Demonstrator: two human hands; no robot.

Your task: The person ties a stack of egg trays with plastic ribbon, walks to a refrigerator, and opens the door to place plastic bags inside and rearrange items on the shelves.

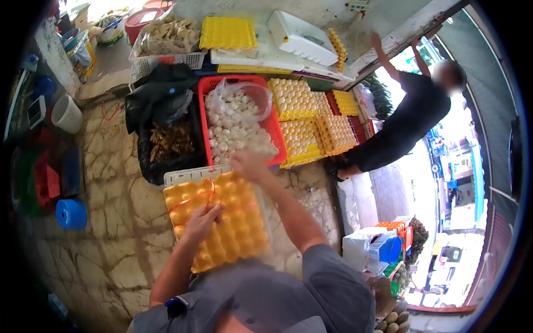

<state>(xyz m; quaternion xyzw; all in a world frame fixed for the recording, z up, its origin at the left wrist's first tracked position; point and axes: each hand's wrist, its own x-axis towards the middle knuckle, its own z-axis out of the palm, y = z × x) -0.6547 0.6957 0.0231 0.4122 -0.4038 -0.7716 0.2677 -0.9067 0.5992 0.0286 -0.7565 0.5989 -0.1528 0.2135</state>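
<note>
A yellow egg tray (236,222) lies in front of my body, on top of a white crate (191,176). Red string (191,202) crosses the tray's left part and loops upward near its far edge. My left hand (204,222) is closed in a pinch on the string, just above the tray. My right hand (250,166) is smeared by motion over the tray's far right corner, close to the red basket (280,150). Its fingers are too blurred to show whether they hold anything. White garlic-like bulbs (236,136) and a clear plastic bag (241,97) fill that basket.
Stacked egg trays (294,100) stand right of the basket. A black-lined container (147,158) with brown dried pieces (172,139) sits to its left. A person in black (411,114) stands by the doorway with arms raised. A blue round container (71,214) rests on the floor.
</note>
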